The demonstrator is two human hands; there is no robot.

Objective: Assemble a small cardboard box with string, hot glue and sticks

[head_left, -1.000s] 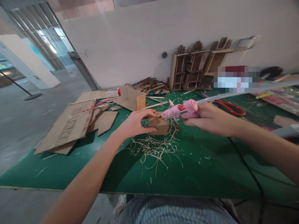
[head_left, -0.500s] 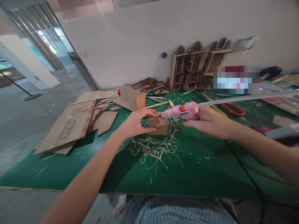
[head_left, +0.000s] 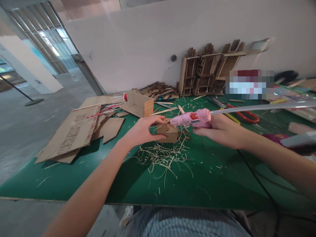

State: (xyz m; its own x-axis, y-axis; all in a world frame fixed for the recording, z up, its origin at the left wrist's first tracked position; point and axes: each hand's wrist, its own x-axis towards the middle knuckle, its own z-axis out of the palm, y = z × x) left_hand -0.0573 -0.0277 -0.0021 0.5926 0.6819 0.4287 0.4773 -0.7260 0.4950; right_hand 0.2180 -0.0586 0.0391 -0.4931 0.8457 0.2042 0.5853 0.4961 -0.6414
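A person's left hand (head_left: 140, 131) steadies a small cardboard block (head_left: 170, 135) on a green desk (head_left: 133, 184), its grip narrowed so that thumb and fingers pinch the block's left end. The right hand (head_left: 222, 130) has its grip wrapped around a pink glue gun (head_left: 191, 119), whose nozzle points left at the block's top, where small dark holes show; whether the tip touches the cardboard cannot be told. A long translucent glue stick (head_left: 261, 107) juts from the gun's rear, above the right forearm. Pale curled shavings (head_left: 164, 156) lie scattered just in front of the block. Behind it sits a folded cardboard piece (head_left: 136, 103), with printed cardboard sheets (head_left: 71, 135) stacked to the left. A red handle (head_left: 247, 117) lies beyond the right hand, and brown compartmented frames (head_left: 206, 74) lean against the wall (head_left: 135, 49).
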